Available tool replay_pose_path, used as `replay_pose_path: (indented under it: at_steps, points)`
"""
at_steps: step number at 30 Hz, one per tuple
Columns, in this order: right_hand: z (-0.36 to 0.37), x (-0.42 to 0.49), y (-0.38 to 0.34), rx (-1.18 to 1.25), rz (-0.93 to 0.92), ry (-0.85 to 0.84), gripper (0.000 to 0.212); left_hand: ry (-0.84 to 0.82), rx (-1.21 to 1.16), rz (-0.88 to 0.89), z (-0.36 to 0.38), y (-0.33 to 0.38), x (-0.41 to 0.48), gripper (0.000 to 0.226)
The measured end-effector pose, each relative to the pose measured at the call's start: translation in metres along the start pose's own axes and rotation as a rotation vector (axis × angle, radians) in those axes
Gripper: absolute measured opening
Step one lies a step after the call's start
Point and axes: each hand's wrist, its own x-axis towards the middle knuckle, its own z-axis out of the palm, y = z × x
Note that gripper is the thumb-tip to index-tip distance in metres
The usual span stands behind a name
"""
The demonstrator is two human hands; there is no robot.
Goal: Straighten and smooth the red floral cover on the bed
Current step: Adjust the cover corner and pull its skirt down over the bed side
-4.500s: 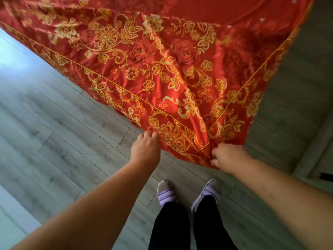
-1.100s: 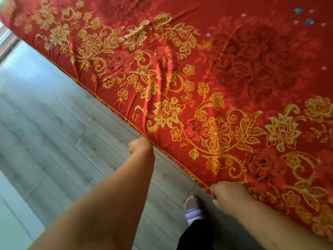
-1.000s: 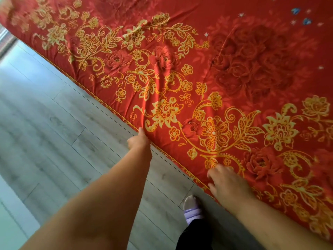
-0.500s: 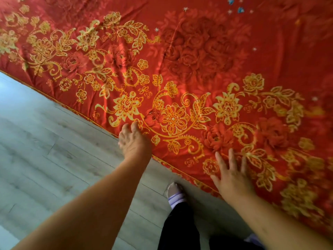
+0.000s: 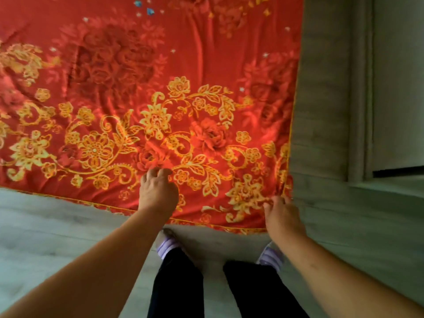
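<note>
Cover (image 5: 160,65), red with gold flowers, is lying spread over the bed, its hem hanging to the floor (image 5: 46,226) before my feet. My left hand (image 5: 158,191) is resting on it near the hem, fingers curled loosely. My right hand (image 5: 283,216) is touching the cover's corner fold; whether it is pinching the cloth I cannot tell.

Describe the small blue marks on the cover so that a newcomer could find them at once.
Start at the red floral cover and look to its far end, top of the view. Left of centre sit two small blue marks among pale specks, the only blue on red and gold.
</note>
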Motion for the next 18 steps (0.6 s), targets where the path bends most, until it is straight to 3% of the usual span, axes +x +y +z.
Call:
replay_pose_path:
  at_steps: [3,6,10,18]
  points:
    - [-0.018,0.020,0.041,0.211,0.106,-0.004,0.030,-0.107,0.023,-0.006,0.034,0.044,-0.023,0.045]
    - [-0.027,0.039,0.074,0.366,0.194,-0.112,0.030,-0.197,0.060,-0.026,0.066,0.074,-0.044,0.044]
    - [-0.025,0.052,0.102,0.507,0.135,-0.290,0.031,-0.183,0.094,-0.072,0.094,0.096,-0.066,0.060]
    - [-0.021,0.054,0.152,0.750,0.289,-0.370,0.038,-0.198,0.133,0.007,0.121,0.119,-0.095,0.053]
